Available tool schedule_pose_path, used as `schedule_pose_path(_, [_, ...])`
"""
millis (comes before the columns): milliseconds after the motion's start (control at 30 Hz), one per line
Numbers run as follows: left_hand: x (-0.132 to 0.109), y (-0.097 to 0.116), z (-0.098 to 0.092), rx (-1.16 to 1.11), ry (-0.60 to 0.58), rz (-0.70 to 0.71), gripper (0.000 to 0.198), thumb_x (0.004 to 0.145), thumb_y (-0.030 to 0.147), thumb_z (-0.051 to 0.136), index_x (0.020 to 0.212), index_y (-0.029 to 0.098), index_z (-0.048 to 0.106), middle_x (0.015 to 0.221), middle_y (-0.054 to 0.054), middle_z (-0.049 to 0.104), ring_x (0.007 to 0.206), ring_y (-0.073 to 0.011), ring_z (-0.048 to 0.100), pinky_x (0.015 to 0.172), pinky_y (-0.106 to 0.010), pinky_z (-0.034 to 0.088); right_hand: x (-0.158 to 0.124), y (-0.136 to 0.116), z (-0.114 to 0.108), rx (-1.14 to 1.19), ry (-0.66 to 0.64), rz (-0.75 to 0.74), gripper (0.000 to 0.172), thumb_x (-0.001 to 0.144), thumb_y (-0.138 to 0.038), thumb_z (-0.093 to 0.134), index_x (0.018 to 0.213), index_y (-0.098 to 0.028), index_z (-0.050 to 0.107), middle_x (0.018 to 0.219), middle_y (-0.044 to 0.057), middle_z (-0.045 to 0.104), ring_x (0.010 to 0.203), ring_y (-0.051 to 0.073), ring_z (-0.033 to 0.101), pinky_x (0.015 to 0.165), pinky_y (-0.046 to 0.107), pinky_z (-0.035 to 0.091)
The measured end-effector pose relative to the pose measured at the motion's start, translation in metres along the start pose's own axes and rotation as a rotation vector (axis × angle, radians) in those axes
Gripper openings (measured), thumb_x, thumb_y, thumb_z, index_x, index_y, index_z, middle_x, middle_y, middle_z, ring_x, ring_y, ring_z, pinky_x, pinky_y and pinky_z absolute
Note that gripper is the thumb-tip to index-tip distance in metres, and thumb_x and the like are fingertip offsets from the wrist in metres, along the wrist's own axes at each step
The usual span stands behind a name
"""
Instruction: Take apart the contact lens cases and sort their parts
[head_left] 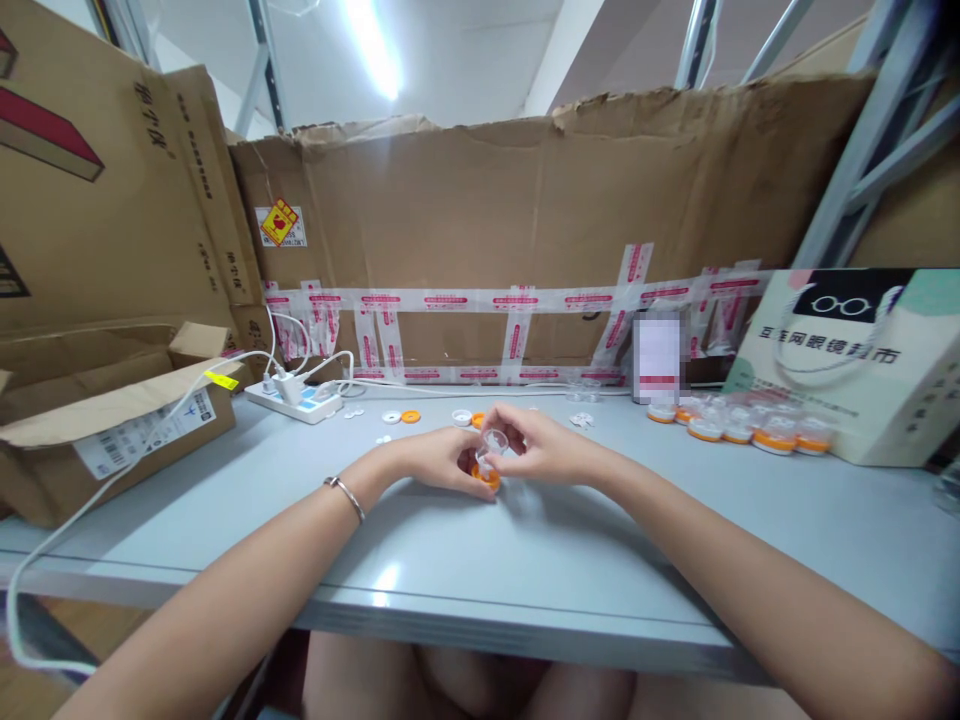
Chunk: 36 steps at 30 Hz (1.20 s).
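Note:
At the middle of the grey table, my left hand point(442, 460) is closed around an orange ring-shaped part point(487, 478) just above the tabletop. My right hand point(531, 446) pinches a small clear plastic cup point(493, 441) directly over that orange part. Fingers cover much of both pieces, so I cannot tell whether they are joined. Behind my hands lie a white ring point(461, 418) and an orange ring point(478, 420), partly hidden by my right hand. Farther left rest another white ring point(391, 417) and another orange ring point(410, 416).
Several clear-topped orange and white containers point(757, 425) stand at the right, before a paper bag point(825, 360). Small white pieces point(582, 420) lie behind my right hand. A power strip point(296, 400) and an open cardboard box point(112, 430) are at left. Taped cardboard point(465, 220) walls the back.

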<state>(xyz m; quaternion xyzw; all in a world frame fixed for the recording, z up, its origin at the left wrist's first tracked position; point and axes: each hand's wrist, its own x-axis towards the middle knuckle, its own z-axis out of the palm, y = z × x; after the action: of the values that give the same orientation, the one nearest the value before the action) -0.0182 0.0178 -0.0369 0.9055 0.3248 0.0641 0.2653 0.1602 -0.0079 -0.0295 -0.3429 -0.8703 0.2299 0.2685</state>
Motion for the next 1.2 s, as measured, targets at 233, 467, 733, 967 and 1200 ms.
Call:
schedule_pose_path(233, [-0.001, 0.001, -0.001, 0.006, -0.012, -0.076, 0.041, 0.060, 0.050, 0.062, 0.080, 0.017, 0.047, 0.072, 0.001, 0.052, 0.062, -0.0105, 0.047, 0.053, -0.021, 0.035, 0.005, 0.024, -0.030, 0.133, 0.266, 0.112, 0.025, 0.068, -0.037, 0.055, 0.083, -0.019, 0.044, 0.063, -0.004, 0.046, 0.054, 0.009, 0.042, 0.050, 0.021, 0.035])
schedule_pose_path(467, [-0.003, 0.003, -0.002, -0.030, -0.015, -0.088, 0.037, 0.061, 0.046, 0.062, 0.077, 0.017, 0.046, 0.074, 0.001, 0.053, 0.062, -0.0102, 0.047, 0.054, -0.020, 0.034, -0.011, 0.109, -0.083, -0.315, 0.813, 0.538, 0.030, 0.065, -0.040, 0.057, 0.085, -0.018, 0.053, 0.074, 0.004, 0.059, 0.068, 0.017, 0.054, 0.062, 0.028, 0.040])
schedule_pose_path(733, [-0.005, 0.004, -0.003, -0.029, -0.014, -0.090, 0.037, 0.061, 0.046, 0.062, 0.078, 0.017, 0.046, 0.075, 0.001, 0.052, 0.063, -0.0101, 0.047, 0.053, -0.020, 0.033, -0.024, 0.150, -0.079, -0.599, 0.567, 0.799, 0.037, 0.071, -0.022, 0.053, 0.106, -0.013, 0.054, 0.096, 0.014, 0.062, 0.090, 0.026, 0.056, 0.072, 0.030, 0.039])
schedule_pose_path(967, [-0.004, 0.003, -0.005, -0.015, -0.032, -0.099, 0.038, 0.061, 0.047, 0.062, 0.079, 0.017, 0.047, 0.076, 0.001, 0.053, 0.063, -0.0102, 0.047, 0.054, -0.020, 0.033, -0.030, 0.169, -0.077, -0.584, 0.599, 0.863, 0.041, 0.071, -0.029, 0.055, 0.107, -0.010, 0.047, 0.089, 0.014, 0.062, 0.086, 0.025, 0.057, 0.068, 0.029, 0.039])
schedule_pose_path(1200, [-0.005, 0.003, -0.006, 0.006, -0.047, -0.099, 0.039, 0.062, 0.047, 0.061, 0.081, 0.017, 0.047, 0.078, 0.001, 0.054, 0.064, -0.0102, 0.047, 0.054, -0.020, 0.033, -0.027, 0.175, -0.074, -0.414, 0.714, 0.890, 0.039, 0.068, -0.025, 0.058, 0.102, -0.013, 0.043, 0.082, 0.010, 0.061, 0.080, 0.023, 0.057, 0.067, 0.029, 0.038])
